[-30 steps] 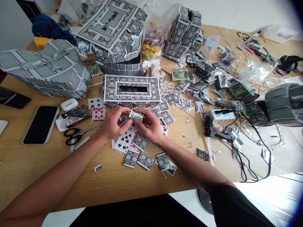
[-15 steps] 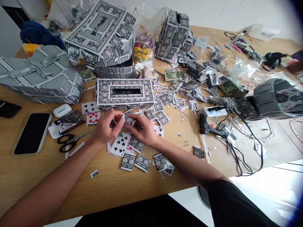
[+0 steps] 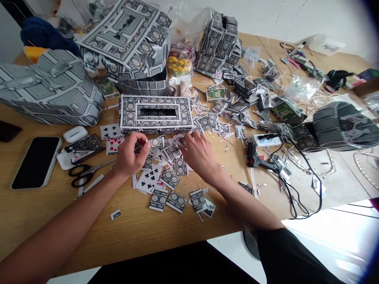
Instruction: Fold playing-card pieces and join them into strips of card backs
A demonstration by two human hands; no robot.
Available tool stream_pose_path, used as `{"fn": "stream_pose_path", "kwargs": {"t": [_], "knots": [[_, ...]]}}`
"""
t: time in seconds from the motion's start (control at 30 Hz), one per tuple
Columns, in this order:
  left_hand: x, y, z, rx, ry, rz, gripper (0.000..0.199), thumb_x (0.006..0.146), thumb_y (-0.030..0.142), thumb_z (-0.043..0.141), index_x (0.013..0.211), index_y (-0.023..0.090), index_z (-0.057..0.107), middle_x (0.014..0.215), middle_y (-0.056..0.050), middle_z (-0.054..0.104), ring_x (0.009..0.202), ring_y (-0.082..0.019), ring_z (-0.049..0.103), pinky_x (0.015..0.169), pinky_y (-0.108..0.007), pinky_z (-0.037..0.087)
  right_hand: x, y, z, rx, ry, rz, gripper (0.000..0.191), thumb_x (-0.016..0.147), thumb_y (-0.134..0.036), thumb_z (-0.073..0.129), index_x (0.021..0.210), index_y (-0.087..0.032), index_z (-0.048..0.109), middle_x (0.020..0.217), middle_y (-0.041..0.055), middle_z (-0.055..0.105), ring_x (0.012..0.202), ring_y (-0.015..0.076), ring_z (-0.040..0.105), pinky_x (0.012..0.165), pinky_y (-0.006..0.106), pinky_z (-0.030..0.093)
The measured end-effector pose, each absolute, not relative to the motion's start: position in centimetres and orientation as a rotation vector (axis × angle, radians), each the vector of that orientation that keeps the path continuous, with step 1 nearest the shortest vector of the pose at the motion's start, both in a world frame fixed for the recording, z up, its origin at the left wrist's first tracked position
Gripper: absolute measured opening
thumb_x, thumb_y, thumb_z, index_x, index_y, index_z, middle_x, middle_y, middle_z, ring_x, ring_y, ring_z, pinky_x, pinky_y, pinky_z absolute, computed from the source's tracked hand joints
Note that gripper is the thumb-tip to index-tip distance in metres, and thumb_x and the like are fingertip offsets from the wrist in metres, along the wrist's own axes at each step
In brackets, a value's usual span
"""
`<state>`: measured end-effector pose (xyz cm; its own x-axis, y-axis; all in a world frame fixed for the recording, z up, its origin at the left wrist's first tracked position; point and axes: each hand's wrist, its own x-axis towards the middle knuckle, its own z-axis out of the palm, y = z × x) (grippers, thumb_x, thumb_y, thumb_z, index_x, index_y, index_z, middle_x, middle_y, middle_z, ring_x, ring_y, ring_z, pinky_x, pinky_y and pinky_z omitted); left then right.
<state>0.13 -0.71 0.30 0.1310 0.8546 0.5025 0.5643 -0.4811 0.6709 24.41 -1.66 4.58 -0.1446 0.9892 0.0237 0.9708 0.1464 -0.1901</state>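
Wooden surface carries everything. Largest items: grey-and-white model built from playing-card backs, far left; a second, patterned card model with a slab-like top, behind centre; a curved grey card shell, right. Card tower at back, faceted, with a hollow top.

Closest build: rectangular card box, just ahead of the hands, dark slot in its top. Clear plastic bag lies on the right among scrap. Barcode label at far back, too small to read. Green card packs have unreadable print.

Tools: black glue gun with black cable, right of hands. Black-handled scissors, blades toward the hands. Black smartphone face up, white earbud case near it.

Work area: cut card pieces scattered under and between the hands, rosette-patterned backs. Clubs card and hearts card lie face up nearby.

Left hand: grip narrow, fingers curled, tips at the pile's left edge; cannot tell if it pinches anything. Right hand: grip open, fingers spread, tips over the pieces, nothing visibly held.
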Motion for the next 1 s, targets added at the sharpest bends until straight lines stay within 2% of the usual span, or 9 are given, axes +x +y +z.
{"fn": "stream_pose_path", "kwargs": {"t": [0.13,0.2,0.33,0.4,0.47,0.57,0.63,0.83,1.0], "knots": [[0.2,-0.9,0.5,2.082,1.356,1.279,0.009,0.097,0.030,0.065,0.099,0.021,0.063,0.086,0.000,0.071,0.073,-0.015,0.066,0.069,-0.029,0.053,24.1,-1.8,4.3,-1.964,-2.281,0.208,0.025,0.091,-0.003,0.050,0.107,-0.014,0.065,0.102,0.0194,0.065,0.081,0.0259,0.058,0.067,0.039,0.045],[0.2,-0.9,0.7,2.074,1.321,1.250,0.011,0.099,0.029,0.063,0.104,0.021,0.066,0.090,-0.002,0.074,0.079,-0.016,0.070,0.074,-0.030,0.055,23.8,-2.2,4.8,-1.909,-2.269,0.249,0.029,0.088,-0.002,0.048,0.109,-0.014,0.065,0.103,0.0189,0.065,0.081,0.0262,0.059,0.069,0.040,0.046],[0.1,-1.0,0.7,1.993,1.274,1.205,0.025,0.099,0.020,0.052,0.117,0.020,0.069,0.094,-0.002,0.077,0.087,-0.019,0.074,0.082,-0.034,0.058,23.4,-3.0,6.5,-1.720,-2.157,0.417,0.036,0.089,-0.008,0.050,0.122,-0.016,0.063,0.113,0.0176,0.067,0.087,0.0262,0.063,0.075,0.042,0.050],[0.0,-0.9,0.6,1.979,1.275,1.204,0.032,0.093,0.013,0.050,0.117,0.020,0.069,0.095,-0.002,0.077,0.089,-0.020,0.074,0.084,-0.035,0.058,23.5,-3.0,6.8,-1.624,-2.077,0.512,0.035,0.092,-0.010,0.048,0.124,-0.018,0.062,0.117,0.0156,0.070,0.090,0.0254,0.065,0.080,0.043,0.052],[0.0,-0.8,0.4,2.027,1.291,1.191,0.036,0.086,0.007,0.051,0.116,0.020,0.068,0.098,-0.003,0.077,0.091,-0.021,0.074,0.088,-0.037,0.059,23.5,-2.7,6.6,-1.559,-1.969,0.662,0.032,0.095,-0.013,0.049,0.124,-0.021,0.062,0.111,0.0117,0.073,0.090,0.0242,0.068,0.083,0.042,0.054],[0.1,-0.7,0.3,2.175,1.291,1.135,0.040,0.079,0.003,0.053,0.113,0.018,0.068,0.104,-0.006,0.074,0.099,-0.024,0.072,0.093,-0.040,0.059,23.5,-2.2,5.9,-1.463,-1.720,1.012,0.034,0.098,-0.025,0.056,0.132,-0.026,0.058,0.101,0.0057,0.073,0.085,0.0211,0.071,0.076,0.038,0.058],[0.2,-0.6,0.2,2.252,1.263,1.086,0.041,0.077,0.003,0.054,0.113,0.018,0.067,0.108,-0.008,0.073,0.105,-0.026,0.070,0.096,-0.043,0.058,23.3,-2.0,5.6,-1.376,-1.534,1.215,0.039,0.098,-0.032,0.060,0.136,-0.028,0.055,0.103,0.0048,0.071,0.084,0.0193,0.073,0.069,0.035,0.061],[0.5,-0.5,-0.2,2.341,1.233,1.049,0.029,0.084,0.006,0.057,0.106,0.020,0.069,0.111,-0.008,0.073,0.108,-0.026,0.071,0.098,-0.045,0.056,22.6,-1.8,5.3,-1.209,-1.310,1.442,0.032,0.091,-0.035,0.070,0.119,-0.022,0.062,0.103,0.0065,0.073,0.083,0.0203,0.075,0.066,0.036,0.067],[0.5,-0.5,-0.2,2.383,1.222,1.084,0.023,0.090,0.006,0.057,0.102,0.021,0.069,0.106,-0.007,0.075,0.106,-0.024,0.072,0.094,-0.043,0.055,22.8,-1.4,4.5,-1.204,-1.339,1.380,0.027,0.092,-0.040,0.071,0.110,-0.022,0.062,0.100,0.0057,0.073,0.085,0.0201,0.076,0.069,0.036,0.067]]}}
